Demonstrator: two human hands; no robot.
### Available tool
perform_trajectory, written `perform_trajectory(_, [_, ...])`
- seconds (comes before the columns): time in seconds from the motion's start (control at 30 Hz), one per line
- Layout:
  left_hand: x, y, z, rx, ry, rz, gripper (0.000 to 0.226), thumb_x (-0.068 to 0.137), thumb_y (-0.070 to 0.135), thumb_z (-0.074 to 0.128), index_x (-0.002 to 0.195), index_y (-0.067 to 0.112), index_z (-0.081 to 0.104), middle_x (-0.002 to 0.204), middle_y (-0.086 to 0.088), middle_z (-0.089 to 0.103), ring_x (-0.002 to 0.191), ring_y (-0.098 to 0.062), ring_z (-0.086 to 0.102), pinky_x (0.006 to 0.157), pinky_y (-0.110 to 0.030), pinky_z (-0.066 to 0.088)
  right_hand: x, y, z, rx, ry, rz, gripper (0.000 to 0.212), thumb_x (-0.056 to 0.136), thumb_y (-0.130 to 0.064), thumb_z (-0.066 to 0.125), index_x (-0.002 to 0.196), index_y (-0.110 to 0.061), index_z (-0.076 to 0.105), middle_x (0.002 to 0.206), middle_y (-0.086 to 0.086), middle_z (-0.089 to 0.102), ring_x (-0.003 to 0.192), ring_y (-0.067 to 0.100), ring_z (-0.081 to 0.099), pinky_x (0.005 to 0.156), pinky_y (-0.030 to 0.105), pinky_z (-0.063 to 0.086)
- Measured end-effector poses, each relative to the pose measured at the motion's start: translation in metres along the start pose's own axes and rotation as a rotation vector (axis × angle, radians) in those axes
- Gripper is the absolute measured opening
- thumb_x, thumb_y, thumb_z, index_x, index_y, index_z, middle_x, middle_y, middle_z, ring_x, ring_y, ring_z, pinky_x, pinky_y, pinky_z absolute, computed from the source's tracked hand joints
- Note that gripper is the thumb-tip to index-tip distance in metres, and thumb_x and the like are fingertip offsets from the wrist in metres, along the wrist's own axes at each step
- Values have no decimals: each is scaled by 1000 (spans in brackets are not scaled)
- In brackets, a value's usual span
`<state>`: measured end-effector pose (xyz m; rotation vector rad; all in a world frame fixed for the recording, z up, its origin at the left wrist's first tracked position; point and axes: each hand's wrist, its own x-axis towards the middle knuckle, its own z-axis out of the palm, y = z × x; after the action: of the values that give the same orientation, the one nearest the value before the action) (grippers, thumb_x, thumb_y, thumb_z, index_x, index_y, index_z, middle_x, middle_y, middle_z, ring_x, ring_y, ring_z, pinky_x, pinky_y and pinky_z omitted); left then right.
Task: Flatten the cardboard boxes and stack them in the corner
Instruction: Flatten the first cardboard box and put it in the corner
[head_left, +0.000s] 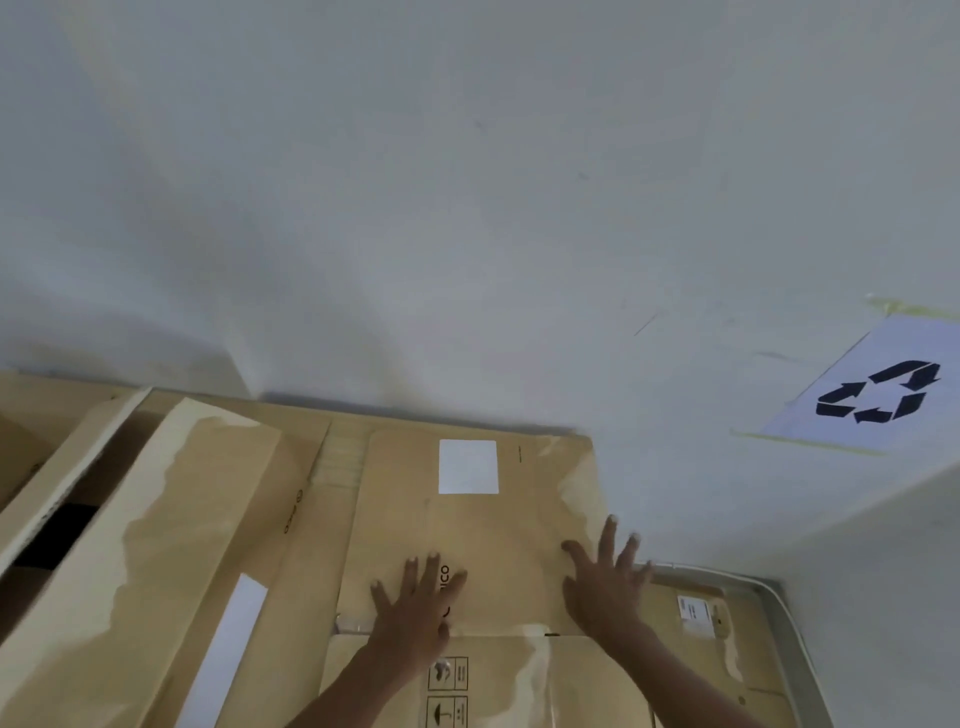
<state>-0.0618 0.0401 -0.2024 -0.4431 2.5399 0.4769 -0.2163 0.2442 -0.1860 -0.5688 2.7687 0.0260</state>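
Note:
A flattened brown cardboard box (467, 525) with a white label leans against the white wall in the corner. My left hand (415, 603) lies flat on its lower middle, fingers spread. At the sheet's right edge my right hand (608, 582) is also spread, palm against the card. Neither hand grips anything. More flattened cardboard (696, 654) stands behind it at the right, and a larger flattened box (171, 545) leans at the left.
A paper sign with a black recycling symbol (878, 392) is taped to the right wall. A grey cable duct (779, 613) runs along the wall base at the right. A box with an open dark gap (57, 535) sits at the far left.

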Motion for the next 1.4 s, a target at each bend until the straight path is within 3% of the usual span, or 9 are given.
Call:
perform_trajectory(0.13, [13, -4, 0, 70, 9, 12, 81, 89, 45, 39, 148, 53, -16, 154, 7, -39, 145, -28, -32, 99, -79, -12, 5, -18, 38, 8, -50, -69, 55, 86, -29, 42, 138, -10, 34, 156, 26, 23, 139, 53, 28, 99, 76, 32])
perform_trajectory(0.23, [24, -11, -5, 97, 61, 45, 87, 78, 58, 40, 144, 61, -15, 146, 11, -44, 138, -24, -38, 90, -81, -21, 9, -27, 54, 14, -80, -89, 69, 79, -29, 41, 147, -21, 36, 150, 23, 40, 124, 61, 43, 85, 76, 38])
perform_trajectory(0.3, [29, -13, -12, 142, 131, 58, 80, 71, 63, 45, 144, 65, 11, 165, 6, -10, 150, -31, -13, 89, -88, -8, 12, -27, 61, -60, -37, -166, 77, 74, -28, 50, 150, -27, 35, 154, 17, 36, 130, 61, 33, 90, 76, 31])
perform_trajectory(0.37, [43, -14, -9, 162, 158, 23, 61, 72, 66, 48, 131, 55, 46, 149, 0, 48, 139, -37, 28, 81, -89, 25, 20, -24, 70, -62, 89, -232, 76, 74, -27, 42, 150, -26, 34, 160, 10, 25, 140, 51, 20, 105, 74, 21])
perform_trajectory(0.43, [67, -16, -7, 180, 255, -5, 51, 79, 66, 45, 125, 46, 55, 134, -1, 59, 130, -37, 36, 79, -86, 32, 29, -26, 71, -17, 156, -276, 67, 74, -25, 36, 141, -22, 41, 163, 4, 13, 145, 37, 17, 113, 60, 10])
perform_trajectory(0.6, [94, -17, -13, 124, 342, -16, 61, 85, 70, 43, 138, 41, 53, 148, -6, 51, 138, -40, 41, 94, -87, 14, 60, -55, 60, 152, 193, -318, 27, 87, -30, 40, 110, -21, 49, 155, 6, 30, 141, 38, 35, 112, 64, 22])
perform_trajectory(0.8, [97, -17, -13, 88, 448, 69, 66, 77, 67, 56, 138, 39, 55, 151, -6, 47, 138, -42, 42, 104, -79, 16, 123, -76, 45, 81, 228, -331, 61, 98, -50, 30, 153, -26, 24, 164, 2, 13, 151, 32, 2, 116, 58, 0])
perform_trajectory(1.23, [128, -36, -56, -24, 642, -46, 43, 78, 49, 55, 119, 39, 60, 114, 6, 53, 99, -24, 51, 77, -40, 35, 170, -62, 29, 280, 320, 192, 60, 97, -44, 4, 156, -31, -1, 165, 3, 3, 151, 26, -8, 120, 52, -8])
perform_trajectory(1.4, [157, -50, -63, 61, 584, -175, 68, 83, 55, 48, 147, 33, 42, 160, -7, 33, 145, -39, 28, 112, -67, 13, 175, -77, 27, 213, 340, 203, 61, 99, -36, 14, 154, -10, 17, 162, 19, 10, 147, 44, 8, 113, 70, 8])
